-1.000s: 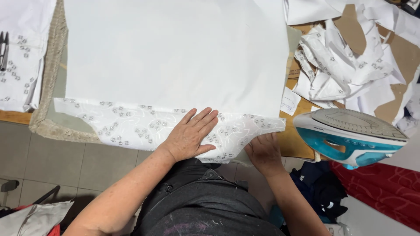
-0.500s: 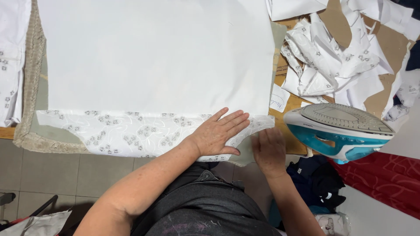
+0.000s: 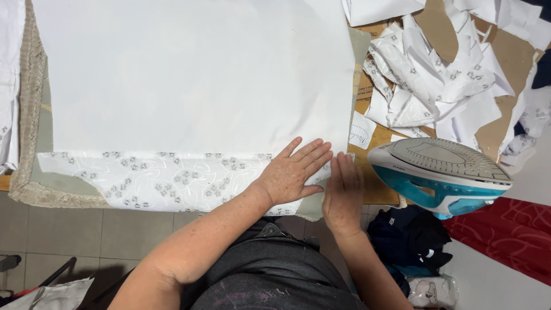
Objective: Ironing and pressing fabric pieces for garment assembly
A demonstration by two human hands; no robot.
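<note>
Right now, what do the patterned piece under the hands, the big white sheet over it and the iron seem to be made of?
The patterned piece looks like thin woven cloth, white with a faint sheen and grey flower motifs. The big white sheet is matte and plain, lying very flat; perhaps interfacing or paper, hard to tell. The iron seems to be glossy teal and white plastic, with a dull grey soleplate that looks metallic.

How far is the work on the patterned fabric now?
Done: a plain white sheet lies flat over most of the patterned fabric. In hand: left hand and right hand press its right end flat. Left: the iron rests aside, untouched.
</note>
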